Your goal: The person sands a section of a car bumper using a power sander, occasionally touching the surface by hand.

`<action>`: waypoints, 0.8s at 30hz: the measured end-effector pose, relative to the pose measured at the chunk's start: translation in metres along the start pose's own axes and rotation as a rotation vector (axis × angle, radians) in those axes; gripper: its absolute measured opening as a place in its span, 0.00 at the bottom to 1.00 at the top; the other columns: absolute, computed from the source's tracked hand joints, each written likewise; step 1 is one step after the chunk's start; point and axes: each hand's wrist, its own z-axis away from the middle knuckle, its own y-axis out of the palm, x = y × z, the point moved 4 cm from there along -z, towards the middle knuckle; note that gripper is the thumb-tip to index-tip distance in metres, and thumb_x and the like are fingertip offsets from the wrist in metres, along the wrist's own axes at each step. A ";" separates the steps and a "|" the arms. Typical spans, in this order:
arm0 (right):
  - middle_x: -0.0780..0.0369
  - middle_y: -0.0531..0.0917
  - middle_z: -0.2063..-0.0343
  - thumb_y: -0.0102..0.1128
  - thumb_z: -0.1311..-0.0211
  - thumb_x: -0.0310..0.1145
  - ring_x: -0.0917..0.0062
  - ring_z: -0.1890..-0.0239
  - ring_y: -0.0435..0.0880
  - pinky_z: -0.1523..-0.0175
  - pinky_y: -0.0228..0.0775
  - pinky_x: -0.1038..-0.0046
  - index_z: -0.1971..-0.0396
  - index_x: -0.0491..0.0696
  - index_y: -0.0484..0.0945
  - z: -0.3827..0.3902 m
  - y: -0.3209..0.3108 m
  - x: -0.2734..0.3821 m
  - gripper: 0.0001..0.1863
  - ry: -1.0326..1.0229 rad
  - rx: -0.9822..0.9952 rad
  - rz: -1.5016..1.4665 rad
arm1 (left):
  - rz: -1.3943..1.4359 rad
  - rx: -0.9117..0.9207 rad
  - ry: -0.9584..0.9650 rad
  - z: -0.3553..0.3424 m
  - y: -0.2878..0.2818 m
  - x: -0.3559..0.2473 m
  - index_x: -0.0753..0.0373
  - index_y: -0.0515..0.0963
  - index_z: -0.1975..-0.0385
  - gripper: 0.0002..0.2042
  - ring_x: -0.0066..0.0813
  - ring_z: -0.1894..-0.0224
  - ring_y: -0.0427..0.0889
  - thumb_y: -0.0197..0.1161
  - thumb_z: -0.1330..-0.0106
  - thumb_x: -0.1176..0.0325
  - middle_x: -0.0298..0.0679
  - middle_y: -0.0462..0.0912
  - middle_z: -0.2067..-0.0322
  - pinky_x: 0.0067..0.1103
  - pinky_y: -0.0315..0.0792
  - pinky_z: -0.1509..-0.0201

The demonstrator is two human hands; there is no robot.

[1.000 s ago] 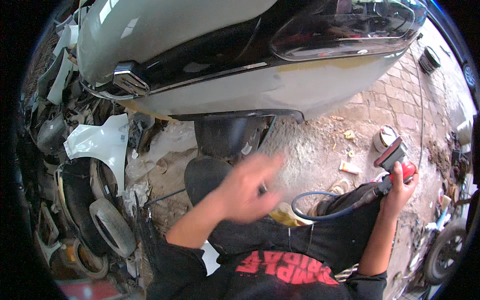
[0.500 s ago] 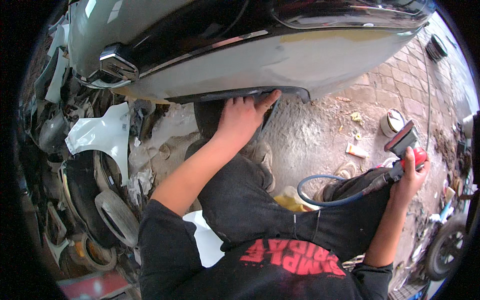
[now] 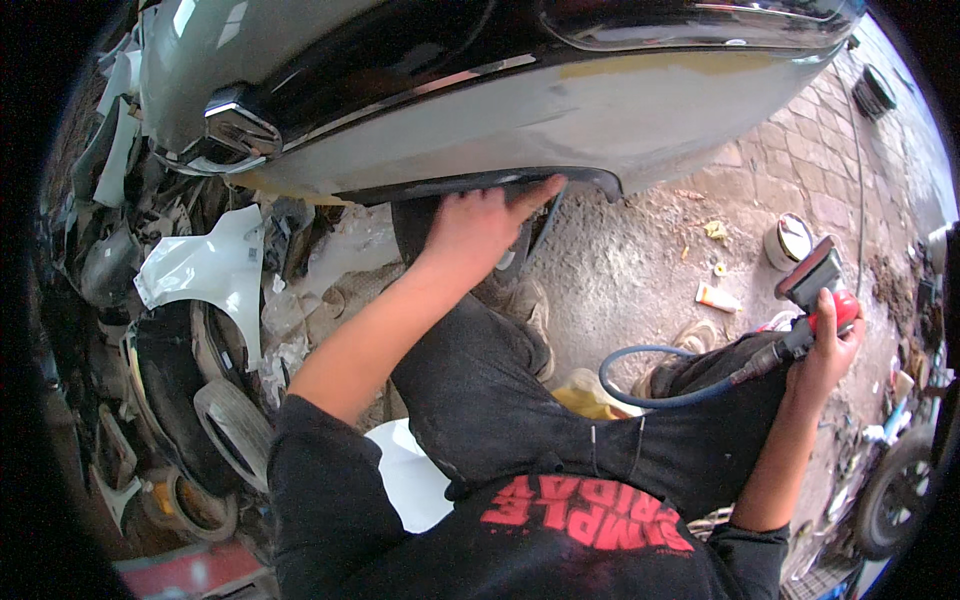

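Note:
Ahead of me is a car body panel (image 3: 450, 140), grey with duller patches and a yellowish strip, carrying a chrome diamond-shaped badge (image 3: 243, 133). My left hand (image 3: 470, 235) is at its dark lower edge trim (image 3: 400, 188). The thumb stretches right along the trim, and the other fingers curl over it, their tips partly hidden. Out at the right, my right hand (image 3: 838, 348) grips an air sander (image 3: 812, 278) with a red and black body, away from the panel. Its flat pad points up and left. A blue hose (image 3: 640, 402) loops from the sander across my leg.
White body panels (image 3: 205, 262), tyres (image 3: 232, 430) and scrap crowd the left. On the rough ground are an opened tin (image 3: 788, 242), a white and orange tube (image 3: 717, 297) and litter. A wheel (image 3: 895, 495) lies at the lower right; a black bucket (image 3: 873, 95) stands far right.
My left hand has slid slightly left along the dark edge, and its forearm has swung a little left. My right hand keeps its grip on the sander. The view has shifted slightly.

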 end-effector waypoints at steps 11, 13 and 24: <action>0.69 0.76 0.69 0.70 0.38 0.34 0.86 0.70 0.74 0.63 0.66 0.82 0.56 0.46 0.74 -0.001 -0.004 0.001 0.16 0.003 0.009 -0.013 | -0.095 0.054 -0.011 0.019 0.003 0.024 0.29 0.41 0.24 0.47 0.38 0.76 0.80 0.65 0.40 0.59 0.38 0.76 0.76 0.33 0.78 0.70; 0.69 0.76 0.69 0.70 0.38 0.34 0.86 0.70 0.74 0.63 0.66 0.82 0.56 0.47 0.74 0.001 -0.002 0.001 0.16 0.018 -0.004 -0.025 | -0.018 0.072 -0.034 0.021 0.009 0.022 0.29 0.44 0.25 0.46 0.40 0.71 0.81 0.66 0.41 0.58 0.41 0.77 0.72 0.36 0.79 0.66; 0.69 0.76 0.69 0.70 0.38 0.34 0.86 0.71 0.74 0.65 0.66 0.82 0.56 0.47 0.73 0.001 0.000 0.001 0.15 0.009 0.003 -0.014 | -0.064 -0.025 0.044 0.019 0.000 0.022 0.35 0.41 0.23 0.49 0.34 0.77 0.78 0.64 0.44 0.60 0.38 0.75 0.77 0.30 0.77 0.74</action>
